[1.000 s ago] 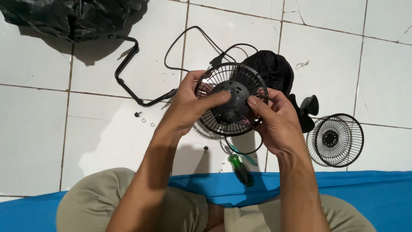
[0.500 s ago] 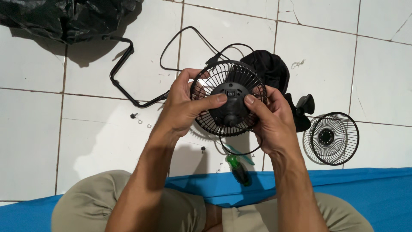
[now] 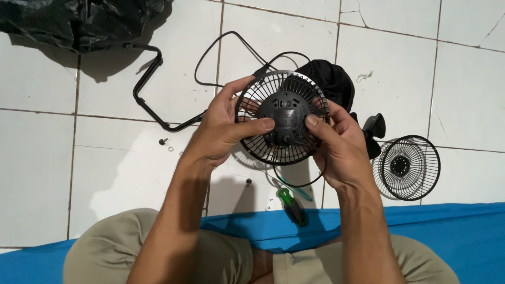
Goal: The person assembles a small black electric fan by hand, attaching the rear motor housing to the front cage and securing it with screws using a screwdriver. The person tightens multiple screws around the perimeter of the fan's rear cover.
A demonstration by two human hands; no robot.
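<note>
Both hands (image 3: 281, 134) grip round fan guard (image 3: 282, 118), motor hub facing camera, axis upward.

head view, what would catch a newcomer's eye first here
Dead centre, the left hand and right hand hold a small black fan body above the white tiled floor, thumbs pressed on its rear hub. To the right on the tiles lie a loose wire grille and black fan blades; a green-handled screwdriver lies just below the hands.

Two black fan grilles: one held (image 3: 282, 118), one on the floor (image 3: 409, 168). One green-handled screwdriver (image 3: 291, 205), one black fan blade (image 3: 372, 134), one black stand bracket (image 3: 152, 89).
</note>
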